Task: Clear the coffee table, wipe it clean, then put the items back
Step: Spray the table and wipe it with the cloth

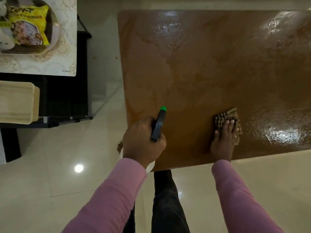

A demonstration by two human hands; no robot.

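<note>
I look straight down from the head camera at a brown coffee table [210, 73] with a glossy top, marked with wet smears and bright patches of glare. It fills the upper right of the view, and its near edge runs just in front of my legs in dark trousers [165, 207].

My left hand [143, 142], in a pink sleeve [114, 195], hovers over the table's near left corner. Its fingers are curled tight round the neck of a spray bottle [159, 125]. The bottle's dark grey head, tipped with a green nozzle [163, 108], points away from me across the tabletop. A sliver of the bottle's white body shows under my wrist.

My right hand [223, 140] lies palm down on a brown checked cloth [227, 117], close to the near edge of the table. The fingers are straight and held close together, pressing the bunched cloth flat against the wood, with the thumb out to the left.

Well to the left, across pale shiny floor tiles [50, 174], stands a black rack [67, 98]. On it lies a cream patterned mat [64, 52] carrying a basket [33, 49] with a yellow snack packet [33, 21]. Below the mat sits a pale wooden tray [18, 101]
</note>
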